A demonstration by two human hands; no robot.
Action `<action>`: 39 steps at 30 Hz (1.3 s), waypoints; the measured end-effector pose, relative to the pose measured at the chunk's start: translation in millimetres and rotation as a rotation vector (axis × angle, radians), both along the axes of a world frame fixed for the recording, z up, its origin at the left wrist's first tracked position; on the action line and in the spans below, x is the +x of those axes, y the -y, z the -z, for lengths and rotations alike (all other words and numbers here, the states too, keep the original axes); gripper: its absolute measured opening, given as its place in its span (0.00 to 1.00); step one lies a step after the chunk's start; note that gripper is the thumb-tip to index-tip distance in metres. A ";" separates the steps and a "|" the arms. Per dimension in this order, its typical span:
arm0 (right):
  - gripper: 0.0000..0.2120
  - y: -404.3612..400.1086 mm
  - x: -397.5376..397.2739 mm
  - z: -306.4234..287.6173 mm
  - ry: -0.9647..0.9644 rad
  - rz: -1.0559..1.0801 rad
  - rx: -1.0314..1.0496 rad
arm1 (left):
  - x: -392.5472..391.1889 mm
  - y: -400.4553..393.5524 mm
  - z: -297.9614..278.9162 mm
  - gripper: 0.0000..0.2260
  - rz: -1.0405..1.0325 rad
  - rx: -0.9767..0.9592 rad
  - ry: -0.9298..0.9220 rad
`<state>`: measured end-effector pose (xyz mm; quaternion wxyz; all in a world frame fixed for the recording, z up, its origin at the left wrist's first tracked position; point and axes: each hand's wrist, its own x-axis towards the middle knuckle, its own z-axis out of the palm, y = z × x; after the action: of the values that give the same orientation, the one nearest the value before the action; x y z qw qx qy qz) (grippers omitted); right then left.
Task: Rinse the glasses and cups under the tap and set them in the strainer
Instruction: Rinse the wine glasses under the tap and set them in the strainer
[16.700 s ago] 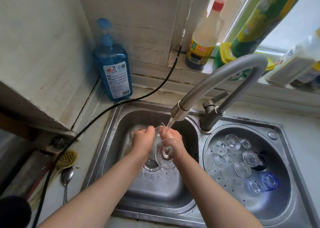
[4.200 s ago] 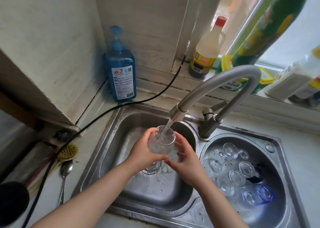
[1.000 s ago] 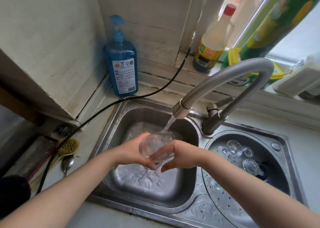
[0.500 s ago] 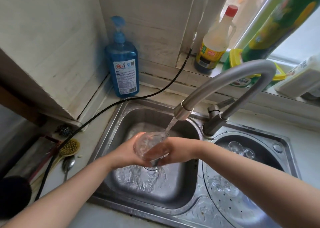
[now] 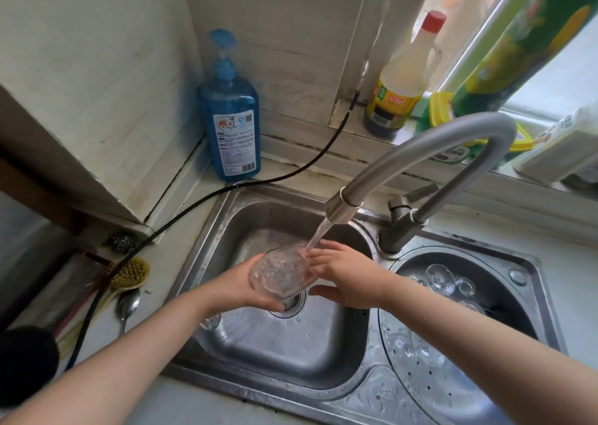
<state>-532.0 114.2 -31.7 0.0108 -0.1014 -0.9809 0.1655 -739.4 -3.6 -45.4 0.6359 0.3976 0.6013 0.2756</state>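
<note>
Under the running tap (image 5: 420,162), the left hand (image 5: 239,290) grasps a tilted clear glass (image 5: 281,272); the right hand (image 5: 348,277), fingers straight and released, touches its rim.

Sink basin (image 5: 278,353) left, strainer (image 5: 420,389) right; tap (image 5: 420,162) behind, between them. Glass (image 5: 280,274) over basin drain, under tap spout, between left hand (image 5: 246,290) and right hand (image 5: 348,279). Glasses (image 5: 440,275) in strainer. Soap bottle (image 5: 231,114) behind basin, in the corner. Brush (image 5: 129,274) and spoon (image 5: 127,305) on counter (image 5: 155,263), left of basin.
</note>
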 end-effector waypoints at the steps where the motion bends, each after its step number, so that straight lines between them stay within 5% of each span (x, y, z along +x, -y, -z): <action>1: 0.11 5.2 -2.2 -5.9 0.033 0.108 -0.248 | 1.8 0.1 -0.6 0.35 -0.012 0.001 -0.005; 3: 0.09 12.2 -9.3 -17.2 0.090 0.305 -0.694 | 4.7 0.9 1.6 0.33 -0.059 0.007 -0.001; 6: 0.06 16.8 -15.3 -22.0 0.054 0.468 -0.990 | 8.0 1.3 2.3 0.33 -0.081 0.002 0.019; 11: 0.16 16.8 -11.2 -14.7 0.051 0.609 -0.604 | 10.7 -0.3 1.0 0.29 -0.046 -0.101 0.017; 20: 0.10 36.4 -16.7 23.7 -0.114 0.963 -1.011 | 25.0 3.5 -4.5 0.24 -0.150 -0.542 0.194; 27: 0.10 35.5 -17.6 24.9 -0.128 1.054 -1.116 | 28.3 9.9 2.6 0.22 -0.342 -0.734 0.476; 31: 0.10 34.5 -17.6 22.0 -0.134 1.023 -1.034 | 31.1 9.0 2.5 0.25 -0.296 -0.613 0.360; 35: 0.08 33.3 -18.7 2.7 -0.224 0.862 -0.724 | 43.6 5.7 -1.4 0.26 -0.309 -0.228 -0.010; 39: 0.07 23.8 -21.6 -25.6 -0.101 0.576 -0.626 | 38.0 -4.5 2.1 0.36 -0.367 0.103 -0.079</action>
<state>-553.5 90.4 -6.1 0.0734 -0.3613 -0.8132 0.4503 -701.4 0.9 -47.5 0.5297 0.3238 0.6733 0.4015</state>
